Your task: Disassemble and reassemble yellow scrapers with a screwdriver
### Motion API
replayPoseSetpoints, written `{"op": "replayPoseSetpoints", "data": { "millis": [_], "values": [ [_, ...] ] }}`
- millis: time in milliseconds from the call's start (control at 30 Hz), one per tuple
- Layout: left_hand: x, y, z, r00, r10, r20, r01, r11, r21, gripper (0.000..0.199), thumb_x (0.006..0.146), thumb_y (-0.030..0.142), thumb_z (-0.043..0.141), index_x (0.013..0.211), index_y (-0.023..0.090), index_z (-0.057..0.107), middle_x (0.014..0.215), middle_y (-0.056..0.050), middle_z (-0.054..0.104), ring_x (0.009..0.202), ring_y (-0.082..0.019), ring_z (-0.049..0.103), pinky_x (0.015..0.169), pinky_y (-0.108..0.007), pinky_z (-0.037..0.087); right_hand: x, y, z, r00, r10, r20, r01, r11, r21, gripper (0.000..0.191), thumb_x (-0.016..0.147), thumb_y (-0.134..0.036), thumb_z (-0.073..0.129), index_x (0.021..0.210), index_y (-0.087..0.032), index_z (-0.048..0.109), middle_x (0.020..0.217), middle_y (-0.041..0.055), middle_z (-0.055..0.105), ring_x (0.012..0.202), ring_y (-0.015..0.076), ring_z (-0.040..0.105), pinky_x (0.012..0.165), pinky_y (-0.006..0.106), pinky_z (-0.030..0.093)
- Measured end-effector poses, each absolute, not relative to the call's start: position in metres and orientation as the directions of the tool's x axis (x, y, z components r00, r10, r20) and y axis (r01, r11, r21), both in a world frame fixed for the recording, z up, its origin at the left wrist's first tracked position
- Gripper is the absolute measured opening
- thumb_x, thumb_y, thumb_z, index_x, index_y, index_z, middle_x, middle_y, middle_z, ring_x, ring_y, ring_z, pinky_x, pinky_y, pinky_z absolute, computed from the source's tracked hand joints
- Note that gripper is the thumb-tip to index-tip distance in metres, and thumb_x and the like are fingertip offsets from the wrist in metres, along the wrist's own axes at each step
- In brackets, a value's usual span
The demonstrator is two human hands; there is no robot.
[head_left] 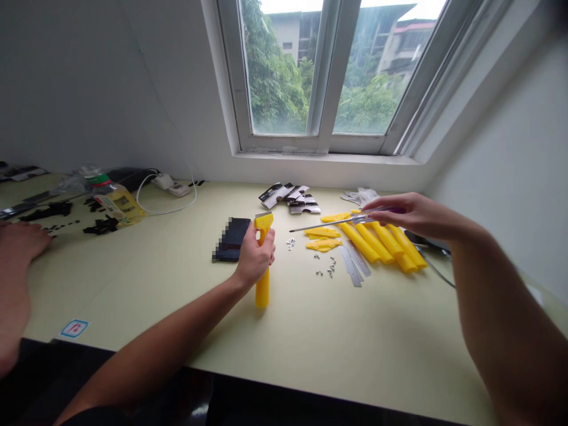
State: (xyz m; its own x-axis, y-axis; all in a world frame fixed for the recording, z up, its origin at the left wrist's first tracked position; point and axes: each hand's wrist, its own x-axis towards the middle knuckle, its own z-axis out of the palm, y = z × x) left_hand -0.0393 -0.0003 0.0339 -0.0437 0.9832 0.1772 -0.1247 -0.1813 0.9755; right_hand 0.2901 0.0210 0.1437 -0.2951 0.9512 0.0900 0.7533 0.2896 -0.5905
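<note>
My left hand (256,257) is wrapped round a yellow scraper (262,290), held upright with its blade end at the top. In my right hand (410,214) is a screwdriver (326,224), its long shaft pointing left toward the scraper but apart from it. Below the shaft lie small nuts (290,243), several screws (332,267) and loose yellow cover pieces (323,244). Flat metal blades (354,265) rest beside a row of yellow handles (381,244), partly hidden under my right hand.
A black phone-like item (234,239) lies left of the scraper. Printed cards (290,198) and a white glove (360,196) are near the window wall. At left are a bottle (116,200), a power strip (171,184), black parts (101,225) and another person's hand (26,239).
</note>
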Motion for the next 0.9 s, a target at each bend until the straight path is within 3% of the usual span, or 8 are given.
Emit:
{"op": "replayPoseSetpoints", "data": {
  "millis": [100,267,433,633,800,900],
  "values": [
    [-0.041,0.002,0.036,-0.033,0.986,0.162,-0.118,-0.165,0.979,0.035,0.085,0.050,0.063,0.095,0.019,0.049,0.056,0.007,0.047,0.040,-0.007,0.044,0.037,-0.017,0.037,0.293,0.012,0.153,-0.234,0.962,0.142,0.768,0.272,-0.580,0.053,0.077,-0.064,0.066,0.109,-0.022,0.074,0.097,0.0079,0.073,0.080,0.0199,0.064,0.068,0.031,0.050],
    [-0.041,-0.002,0.037,0.081,0.983,0.162,-0.059,-0.157,0.986,0.040,0.088,0.056,0.057,0.096,0.017,0.052,0.048,0.007,0.048,0.036,-0.008,0.043,0.037,-0.018,0.035,0.250,0.001,0.145,-0.188,0.928,0.322,0.585,0.369,-0.722,0.052,0.084,-0.060,0.059,0.111,-0.017,0.073,0.068,0.0043,0.065,0.057,0.0131,0.055,0.053,0.027,0.044],
    [-0.040,-0.008,0.038,0.149,0.977,0.153,-0.028,-0.150,0.988,0.042,0.088,0.058,0.057,0.096,0.016,0.054,0.049,0.006,0.050,0.037,-0.008,0.043,0.038,-0.019,0.034,0.194,-0.014,0.132,-0.126,0.841,0.526,0.575,0.494,-0.652,0.043,0.088,-0.053,0.059,0.111,-0.020,0.073,0.072,0.0025,0.067,0.058,0.0104,0.054,0.054,0.024,0.041],
    [-0.040,-0.009,0.036,0.192,0.973,0.126,0.019,-0.132,0.991,0.042,0.089,0.057,0.055,0.096,0.016,0.056,0.051,0.006,0.048,0.037,-0.007,0.042,0.037,-0.018,0.034,0.185,-0.026,0.134,-0.321,0.835,0.448,0.633,0.541,-0.554,0.035,0.091,-0.047,0.058,0.107,-0.021,0.075,0.079,0.0019,0.072,0.062,0.0104,0.060,0.057,0.022,0.043],
    [-0.040,-0.010,0.037,0.193,0.973,0.123,0.033,-0.132,0.991,0.041,0.090,0.056,0.054,0.096,0.016,0.056,0.051,0.006,0.048,0.037,-0.007,0.042,0.037,-0.018,0.034,0.188,-0.025,0.134,-0.218,0.828,0.517,0.621,0.526,-0.581,0.039,0.091,-0.047,0.058,0.112,-0.017,0.073,0.089,0.0058,0.074,0.070,0.0134,0.065,0.061,0.022,0.046],
    [-0.040,-0.009,0.038,0.203,0.972,0.122,0.061,-0.136,0.989,0.041,0.090,0.056,0.054,0.095,0.015,0.057,0.050,0.006,0.048,0.037,-0.007,0.041,0.037,-0.018,0.034,0.185,-0.029,0.135,-0.380,0.814,0.439,0.640,0.574,-0.511,0.035,0.092,-0.046,0.057,0.106,-0.019,0.075,0.080,0.0036,0.073,0.063,0.0117,0.062,0.058,0.022,0.044]
  ]
}}
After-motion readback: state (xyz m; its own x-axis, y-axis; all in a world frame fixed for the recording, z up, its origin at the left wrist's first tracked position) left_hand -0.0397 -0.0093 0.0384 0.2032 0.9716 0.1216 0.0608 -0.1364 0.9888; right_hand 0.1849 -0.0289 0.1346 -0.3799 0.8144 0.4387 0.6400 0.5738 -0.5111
